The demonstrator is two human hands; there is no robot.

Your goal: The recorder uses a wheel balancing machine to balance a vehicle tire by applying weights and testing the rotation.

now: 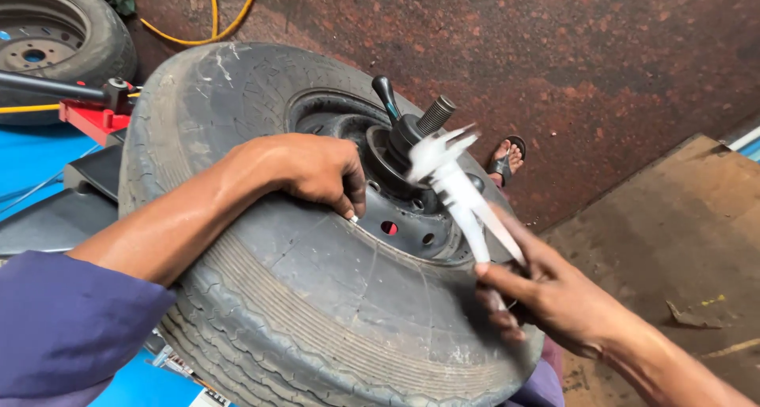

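The worn tyre (317, 296) with its dark steel wheel (404, 217) already sits on the shaft of a machine, tilted toward the camera, and a locking nut with a small black handle (388, 98) is already on the threaded shaft (435, 114) at the centre — so, by my judgement, the mounting step is done. The left hand (317, 169) rests on the sidewall, fingers curled over the edge of the wheel, with something small and pale at the fingertips; I cannot tell what it is. The right hand (546, 296) is closed around the lower end of a white caliper-like tool (455, 189), whose upper end is beside the hub; the tool is blurred from motion. It seems that measuring or checking the wheel is now in progress, not finished. A second tyre (55, 35) lies at the upper left, a yellow hose (214, 19) runs on the rusty floor, and a sandalled foot (507, 157) of another person stands behind the wheel.
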